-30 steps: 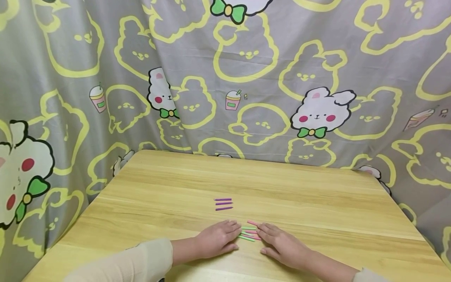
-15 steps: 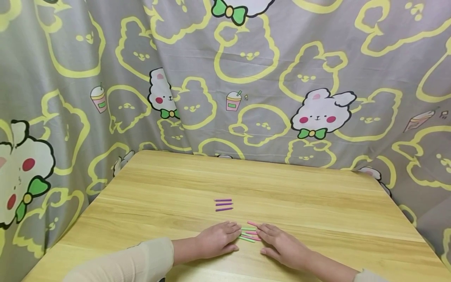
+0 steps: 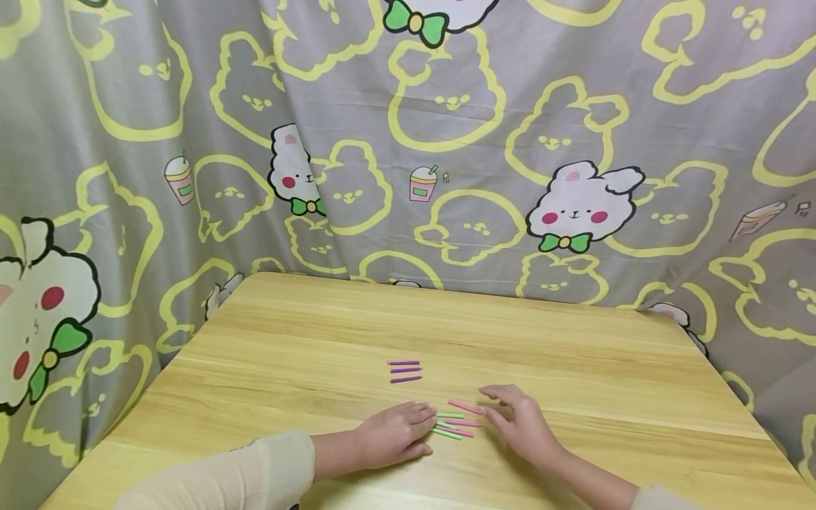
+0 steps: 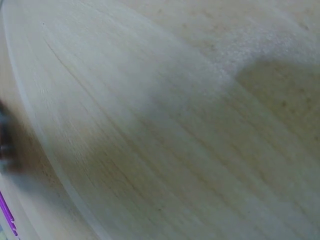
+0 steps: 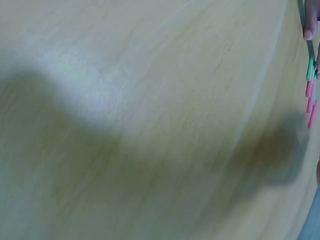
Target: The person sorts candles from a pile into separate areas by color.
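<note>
1. Sorting of short coloured sticks appeared to be in hand on the wooden table (image 3: 574,354): three purple sticks (image 3: 404,370) lay in a neat parallel row toward the middle, well apart from the person's arms, while a mixed cluster of pink and green sticks (image 3: 455,423) lay between the two hands near the front edge.

2. Left hand (image 3: 395,433) lay flat, palm down, fingers relaxed and straight – their tips just beside the left end of the cluster, gripping nothing.

3. Right hand (image 3: 521,423) was raised a little off the wood, fingers loosely spread toward the uppermost pink stick (image 3: 465,406); whether a fingertip touched that stick could not be told, and it held nothing.

4. Judged from the layout, the purple group looked done and the pink and green ones remained unsorted. A next move would call for a fine pinch on a single thin stick without disturbing its neighbours, which lay close and partly crossed.

5. Printed curtain (image 3: 446,142) with rabbits and yellow outlines hung behind and beside the table. Nothing stood between the hands and the sticks – the wrist views showed mostly blurred tabletop, with stick ends at the frame edges.
</note>
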`<state>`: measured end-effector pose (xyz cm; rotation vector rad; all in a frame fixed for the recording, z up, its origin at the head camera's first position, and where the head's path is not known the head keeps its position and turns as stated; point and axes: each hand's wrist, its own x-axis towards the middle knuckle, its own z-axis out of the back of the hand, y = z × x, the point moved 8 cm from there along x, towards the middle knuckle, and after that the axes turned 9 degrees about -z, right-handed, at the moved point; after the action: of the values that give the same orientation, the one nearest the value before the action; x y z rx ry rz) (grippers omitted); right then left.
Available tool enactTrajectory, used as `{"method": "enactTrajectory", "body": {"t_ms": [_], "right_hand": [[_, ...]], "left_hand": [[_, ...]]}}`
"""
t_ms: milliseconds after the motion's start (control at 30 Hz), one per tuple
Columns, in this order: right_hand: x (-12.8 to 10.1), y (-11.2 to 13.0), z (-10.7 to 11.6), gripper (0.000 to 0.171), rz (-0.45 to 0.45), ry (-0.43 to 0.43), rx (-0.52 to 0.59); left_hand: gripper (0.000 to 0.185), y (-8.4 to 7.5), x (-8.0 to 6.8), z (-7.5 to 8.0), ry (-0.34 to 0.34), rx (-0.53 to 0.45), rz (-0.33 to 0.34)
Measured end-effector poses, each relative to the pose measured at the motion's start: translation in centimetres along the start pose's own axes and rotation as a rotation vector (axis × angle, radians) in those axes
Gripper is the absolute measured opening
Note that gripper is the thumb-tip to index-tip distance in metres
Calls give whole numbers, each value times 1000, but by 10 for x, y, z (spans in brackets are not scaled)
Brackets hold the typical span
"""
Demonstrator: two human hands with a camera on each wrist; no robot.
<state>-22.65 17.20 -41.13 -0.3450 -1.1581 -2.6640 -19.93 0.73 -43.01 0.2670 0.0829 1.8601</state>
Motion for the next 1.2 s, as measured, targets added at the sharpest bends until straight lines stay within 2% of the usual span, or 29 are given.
{"method": "enactTrajectory", "body": {"t_ms": [100,233,600,1200], "right_hand": [[2,-16,-3,24,-169,10,86],[1,-28,-7,18,-265,1,167],[0,-40,-17,13,-355,20,259],[3,-33,-22,11,-318,32,108]], "left_hand": [[46,-1,0,0,-2,-7,-1],[46,0,0,-1,1,-14,-1],[47,1,0,0,9,-10,2],[46,-1,0,-4,-4,3,3]]}}
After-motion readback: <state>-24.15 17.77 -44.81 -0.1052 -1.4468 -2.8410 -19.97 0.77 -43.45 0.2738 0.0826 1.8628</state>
